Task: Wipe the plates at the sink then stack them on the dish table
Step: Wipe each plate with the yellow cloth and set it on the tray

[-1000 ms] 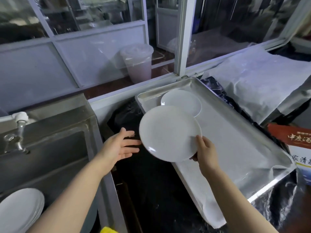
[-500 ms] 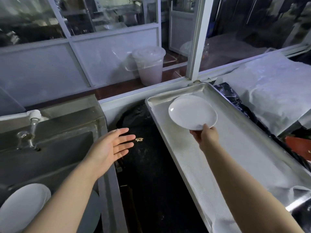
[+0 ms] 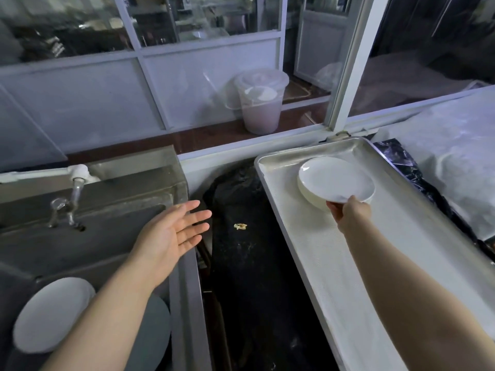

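Right hand (image 3: 349,215) pinches the plate (image 3: 334,183) by its near rim above the tray's (image 3: 334,277) far-left corner (probably light, rigid, slick, breakable), while the left hand (image 3: 171,234) hangs open.

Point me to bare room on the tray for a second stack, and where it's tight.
Free: the tray floor from the right hand down to the near edge, between both long rims. Tight: the far end, where the held plate sits over the plate below. The left hand hovers open over the sink rim.
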Tool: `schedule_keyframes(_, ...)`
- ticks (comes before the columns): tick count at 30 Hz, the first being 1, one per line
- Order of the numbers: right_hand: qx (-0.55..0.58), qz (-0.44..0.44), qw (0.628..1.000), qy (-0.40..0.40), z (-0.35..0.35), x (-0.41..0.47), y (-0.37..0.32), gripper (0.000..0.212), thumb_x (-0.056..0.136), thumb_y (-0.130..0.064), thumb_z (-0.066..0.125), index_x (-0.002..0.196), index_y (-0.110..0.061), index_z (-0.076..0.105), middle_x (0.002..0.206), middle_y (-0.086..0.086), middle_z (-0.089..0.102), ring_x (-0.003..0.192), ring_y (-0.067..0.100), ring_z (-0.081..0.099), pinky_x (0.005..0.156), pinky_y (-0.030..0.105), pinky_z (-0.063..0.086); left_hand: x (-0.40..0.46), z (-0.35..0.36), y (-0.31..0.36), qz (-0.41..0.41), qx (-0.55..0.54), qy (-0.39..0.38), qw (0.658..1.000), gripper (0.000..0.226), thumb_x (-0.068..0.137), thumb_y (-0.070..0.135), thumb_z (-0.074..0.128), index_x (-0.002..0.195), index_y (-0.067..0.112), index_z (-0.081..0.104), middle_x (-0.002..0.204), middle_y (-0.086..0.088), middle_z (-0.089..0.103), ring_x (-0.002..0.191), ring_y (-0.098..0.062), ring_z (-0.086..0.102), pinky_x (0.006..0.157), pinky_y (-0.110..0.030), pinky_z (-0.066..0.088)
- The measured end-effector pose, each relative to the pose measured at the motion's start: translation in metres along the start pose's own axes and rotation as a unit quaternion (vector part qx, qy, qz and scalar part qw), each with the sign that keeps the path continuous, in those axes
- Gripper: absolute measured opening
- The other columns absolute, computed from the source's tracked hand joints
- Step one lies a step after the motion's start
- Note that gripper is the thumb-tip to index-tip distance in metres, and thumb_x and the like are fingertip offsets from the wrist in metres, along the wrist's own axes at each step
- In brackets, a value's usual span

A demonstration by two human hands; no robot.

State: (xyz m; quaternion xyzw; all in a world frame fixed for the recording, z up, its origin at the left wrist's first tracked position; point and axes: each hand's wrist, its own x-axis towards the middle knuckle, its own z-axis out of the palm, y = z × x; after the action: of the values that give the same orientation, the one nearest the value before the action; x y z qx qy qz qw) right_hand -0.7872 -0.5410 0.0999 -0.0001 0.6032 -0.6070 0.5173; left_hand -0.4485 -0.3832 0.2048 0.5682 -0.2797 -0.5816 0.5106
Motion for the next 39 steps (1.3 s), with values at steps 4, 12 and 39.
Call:
schedule_keyframes(4,0.0,-0.001,1.0,0.005,-0.005,0.006,0.004,0.035,0.099,-0.024,0.046,0.134,-0.019,0.043,0.121,0.011,0.052,0.067,0.028,0.065,0.041,0.031,0.054,0.008,-0.003,-0.005,-0.009,-0.002,0.001,1.0,0.029,0.101,0.029,0.042,0.114,0.022,0.066,0.108,-0.005,0.074,0.089,-0.015,0.072,0.079,-0.035,0.046)
schedule_keyframes(12,-0.198,-0.054,0.977,-0.053,-0.013,0.007,0.001,0.043,0.09,-0.002,0.036,0.133,-0.001,0.039,0.08,0.013,0.067,0.059,0.02,0.064,0.047,0.024,0.053,0.018,0.002,-0.02,-0.028,-0.017,-0.004,0.999,0.028,0.1,0.027,0.042,0.114,0.02,0.066,0.107,-0.006,0.074,0.087,-0.015,0.073,0.078,-0.033,0.047)
schedule_keyframes(39,-0.549,-0.149,0.792,-0.223,-0.042,-0.071,0.011,0.02,0.091,-0.021,0.055,0.083,-0.01,0.069,0.071,0.001,0.074,0.053,0.012,0.06,0.053,0.023,0.049,0.001,0.004,-0.048,-0.06,0.006,-0.013,0.998,0.028,0.101,0.026,0.041,0.115,0.022,0.065,0.108,-0.003,0.074,0.091,-0.015,0.072,0.078,-0.033,0.047)
